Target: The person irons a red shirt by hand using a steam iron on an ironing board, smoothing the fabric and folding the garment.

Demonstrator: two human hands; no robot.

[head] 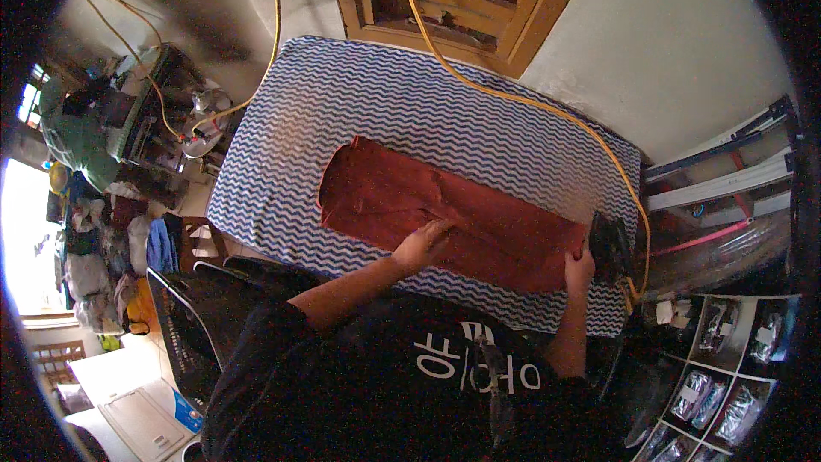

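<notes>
A dark red garment, folded into a long strip that looks like trousers, lies slantwise across a padded table covered with blue-and-white zigzag cloth. Creases show around its middle. My left hand rests on the near edge of the garment, fingers stretched over the fabric. At the garment's right end, my right hand grips the edge, thumb uppermost; its other fingers are mostly hidden. Just beyond that hand stands a dark object, apparently a clothes iron, beside the garment's end.
A yellow cord hangs over the table and runs down its right side. A wooden window frame is set in the wall behind. Wrapped packages fill a compartmented shelf at lower right. Black chairs stand at left.
</notes>
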